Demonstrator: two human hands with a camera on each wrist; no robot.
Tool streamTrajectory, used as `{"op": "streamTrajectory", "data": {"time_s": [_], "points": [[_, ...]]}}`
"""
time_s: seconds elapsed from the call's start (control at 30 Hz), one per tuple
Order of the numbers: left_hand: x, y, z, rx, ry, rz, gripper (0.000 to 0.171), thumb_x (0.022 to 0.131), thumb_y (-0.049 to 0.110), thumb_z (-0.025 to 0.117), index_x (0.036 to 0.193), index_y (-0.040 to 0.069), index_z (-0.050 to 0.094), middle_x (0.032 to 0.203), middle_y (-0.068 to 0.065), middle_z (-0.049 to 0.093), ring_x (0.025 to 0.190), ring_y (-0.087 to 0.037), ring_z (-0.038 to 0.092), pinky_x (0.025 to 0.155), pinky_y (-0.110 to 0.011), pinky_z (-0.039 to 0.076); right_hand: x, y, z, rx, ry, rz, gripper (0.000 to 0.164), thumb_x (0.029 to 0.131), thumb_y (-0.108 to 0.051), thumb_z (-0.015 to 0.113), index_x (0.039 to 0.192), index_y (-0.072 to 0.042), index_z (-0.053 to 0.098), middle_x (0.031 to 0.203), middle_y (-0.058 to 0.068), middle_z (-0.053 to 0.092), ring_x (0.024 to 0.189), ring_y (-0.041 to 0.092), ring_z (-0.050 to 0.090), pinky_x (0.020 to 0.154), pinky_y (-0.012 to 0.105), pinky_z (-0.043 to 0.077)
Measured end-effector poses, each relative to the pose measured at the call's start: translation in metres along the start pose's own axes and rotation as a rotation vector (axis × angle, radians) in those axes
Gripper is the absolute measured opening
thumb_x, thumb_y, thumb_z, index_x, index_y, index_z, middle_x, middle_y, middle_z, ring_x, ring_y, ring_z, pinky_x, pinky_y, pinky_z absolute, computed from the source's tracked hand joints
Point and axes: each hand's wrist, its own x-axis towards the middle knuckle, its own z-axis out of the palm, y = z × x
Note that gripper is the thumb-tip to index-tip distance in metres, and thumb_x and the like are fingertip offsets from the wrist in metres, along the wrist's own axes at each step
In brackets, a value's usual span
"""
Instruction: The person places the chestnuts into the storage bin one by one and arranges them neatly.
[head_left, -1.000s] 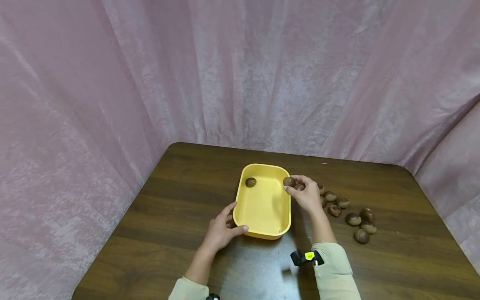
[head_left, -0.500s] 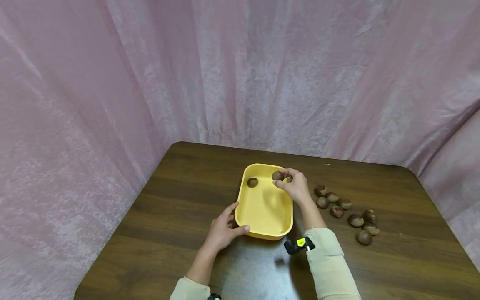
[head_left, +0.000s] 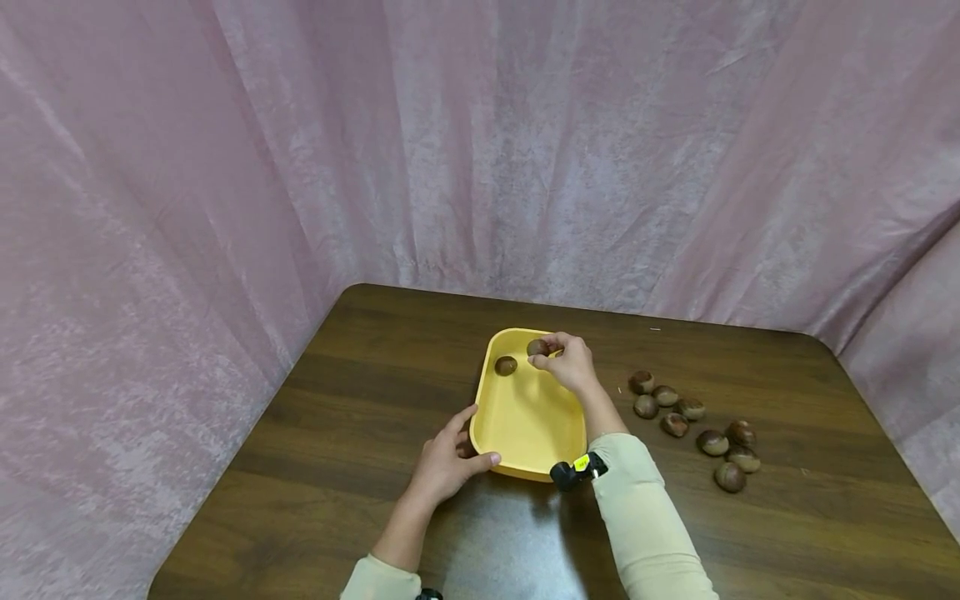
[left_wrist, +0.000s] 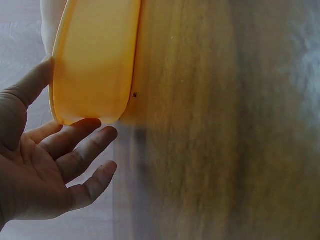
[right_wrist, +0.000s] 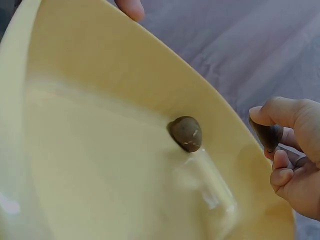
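A yellow rectangular tray (head_left: 525,417) sits on the wooden table. My left hand (head_left: 442,462) holds its near left corner, thumb and fingers on two sides of the rim; in the left wrist view the fingers (left_wrist: 82,132) touch the outer wall. One brown chestnut (head_left: 506,365) lies inside by the far left wall. Over the tray's far end, my right hand (head_left: 566,362) pinches another chestnut (head_left: 537,348) between thumb and fingers. In the right wrist view that pinched chestnut (right_wrist: 267,134) is dark and partly covered by the thumb. Whether the palm holds a second one is hidden.
Several loose chestnuts (head_left: 675,425) lie on the wooden table (head_left: 360,383) to the right of the tray, in two loose groups. A pink curtain (head_left: 480,150) hangs behind the table. A small black camera (head_left: 577,471) is strapped to my right wrist.
My right hand has moved left from the tray's right rim to over its far end, carrying the chestnut. A second chestnut seen in that hand earlier is now hidden. My left hand stays put.
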Motion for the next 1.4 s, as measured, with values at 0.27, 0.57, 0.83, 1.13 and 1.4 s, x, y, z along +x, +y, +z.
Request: {"op": "streamTrajectory", "data": {"time_s": [0.27,0.57,0.83,1.13,1.4], "points": [[0.000,0.000,0.001,0.000,0.008,0.010,0.081,0.074,0.031,0.080,0.142,0.014,0.038,0.118,-0.023,0.057,0.097,-0.030,0.061,0.076,-0.042,0.049,0.010,0.006,0.014,0.017,-0.002,0.052,0.036,0.080,-0.014,0.074,0.110,0.002,0.063,0.105,0.015,0.056,0.100,0.029,0.048,0.083,0.040,0.041],[0.001,0.000,0.000,0.003,0.001,0.010,0.080,0.075,0.032,0.079,0.142,0.016,0.038,0.117,-0.021,0.059,0.096,-0.027,0.061,0.076,-0.040,0.048,0.021,0.015,0.026,-0.002,-0.018,0.098,0.033,0.079,-0.009,0.073,0.108,0.003,0.063,0.106,0.017,0.059,0.100,0.030,0.052,0.085,0.039,0.041],[0.000,-0.001,0.000,0.018,0.006,0.007,0.081,0.075,0.034,0.079,0.142,0.017,0.038,0.116,-0.020,0.060,0.097,-0.027,0.061,0.078,-0.042,0.047,0.026,0.017,0.029,-0.047,-0.010,0.136,0.032,0.077,-0.007,0.074,0.105,0.004,0.065,0.102,0.017,0.061,0.096,0.029,0.054,0.084,0.037,0.042],[0.001,0.000,0.002,0.011,-0.007,0.025,0.080,0.076,0.032,0.078,0.142,0.015,0.037,0.114,-0.019,0.061,0.096,-0.028,0.061,0.077,-0.042,0.048,0.023,0.015,0.021,0.029,-0.065,0.162,0.039,0.084,-0.011,0.069,0.118,0.006,0.059,0.112,0.021,0.055,0.100,0.031,0.051,0.084,0.038,0.042],[0.001,-0.002,0.001,-0.007,-0.009,0.016,0.080,0.076,0.031,0.078,0.143,0.015,0.037,0.116,-0.019,0.060,0.096,-0.028,0.061,0.076,-0.041,0.048,0.002,-0.005,-0.003,0.060,-0.193,0.035,0.051,0.087,-0.019,0.067,0.131,0.000,0.050,0.128,0.021,0.049,0.112,0.034,0.049,0.089,0.044,0.041]]}}
